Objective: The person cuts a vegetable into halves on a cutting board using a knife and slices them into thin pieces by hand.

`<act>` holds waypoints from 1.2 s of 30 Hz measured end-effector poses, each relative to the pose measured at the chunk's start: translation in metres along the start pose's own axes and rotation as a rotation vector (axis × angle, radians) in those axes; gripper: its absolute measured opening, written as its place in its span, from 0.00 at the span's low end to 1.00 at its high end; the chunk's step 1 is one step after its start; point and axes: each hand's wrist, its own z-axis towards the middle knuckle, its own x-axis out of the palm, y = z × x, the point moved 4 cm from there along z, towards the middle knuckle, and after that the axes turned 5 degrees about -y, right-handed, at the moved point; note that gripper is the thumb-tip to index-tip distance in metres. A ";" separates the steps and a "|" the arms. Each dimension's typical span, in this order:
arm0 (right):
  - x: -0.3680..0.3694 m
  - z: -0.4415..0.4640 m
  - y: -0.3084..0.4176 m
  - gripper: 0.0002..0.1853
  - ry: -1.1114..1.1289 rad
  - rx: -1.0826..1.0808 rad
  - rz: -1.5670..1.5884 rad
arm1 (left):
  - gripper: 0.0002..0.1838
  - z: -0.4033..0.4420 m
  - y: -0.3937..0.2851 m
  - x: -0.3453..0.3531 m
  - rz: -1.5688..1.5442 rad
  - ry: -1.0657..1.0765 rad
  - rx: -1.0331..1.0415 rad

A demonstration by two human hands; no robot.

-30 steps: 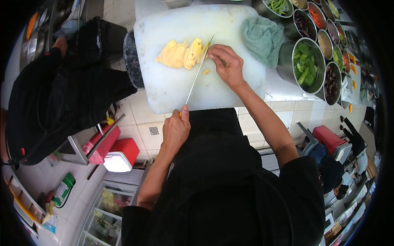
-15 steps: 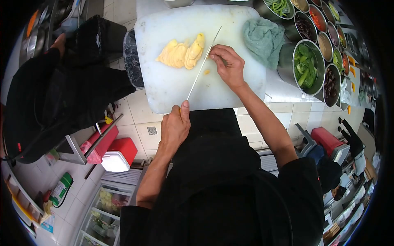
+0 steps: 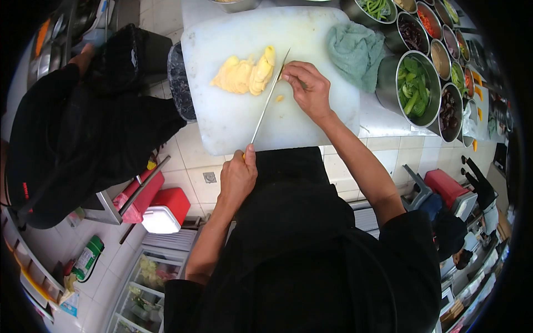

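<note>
My left hand point(image 3: 239, 176) is closed round the handle of a kitchen knife point(image 3: 267, 102), whose long thin blade points away from me over the white cutting board point(image 3: 222, 130). Beside the blade, my right hand point(image 3: 306, 89) has its fingers bent and pinched on a small yellow piece that looks like ginger, mostly hidden by the fingertips. Left of the blade lies a pile of thin pale-yellow ginger slices point(image 3: 236, 76), overlapping one another. One small loose yellow bit point(image 3: 280, 99) rests on the board just right of the blade.
A green cloth point(image 3: 355, 55) is bunched on the board's right side. Metal pots of cut vegetables, one with green leaves point(image 3: 412, 89), crowd the counter at right. A black-lined bin point(image 3: 180, 83) touches the left side, where a person in black point(image 3: 94, 139) stands.
The knife's tip has come lower and nearer to me, and the blade now lies closer to my right fingertips. Both hands stay almost in place. The person at left has shifted slightly.
</note>
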 end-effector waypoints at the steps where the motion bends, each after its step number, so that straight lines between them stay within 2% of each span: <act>1: -0.001 0.002 0.001 0.09 0.001 -0.015 -0.005 | 0.32 0.007 -0.004 -0.001 -0.012 -0.002 0.004; 6: 0.000 -0.002 -0.002 0.07 0.003 0.001 0.007 | 0.33 0.008 -0.014 -0.011 -0.086 -0.060 0.021; 15: -0.001 -0.002 -0.001 0.07 0.005 0.002 -0.006 | 0.35 0.007 -0.021 -0.015 -0.090 0.041 -0.020; 18: -0.001 -0.001 -0.001 0.07 -0.002 0.003 -0.001 | 0.34 0.005 -0.018 -0.014 -0.089 -0.012 0.050; 27: -0.001 0.000 -0.001 0.07 -0.019 -0.012 0.010 | 0.31 -0.025 0.003 -0.023 0.031 0.049 -0.043; 28: -0.001 0.001 0.000 0.08 -0.021 -0.008 0.015 | 0.30 -0.030 0.007 -0.025 0.023 0.104 -0.110; 32: 0.000 -0.001 -0.002 0.08 -0.020 0.000 0.002 | 0.31 0.000 0.001 -0.002 0.018 0.011 0.003; 36: 0.000 0.001 -0.001 0.08 -0.019 -0.006 -0.004 | 0.32 0.011 -0.014 -0.015 -0.015 -0.018 0.039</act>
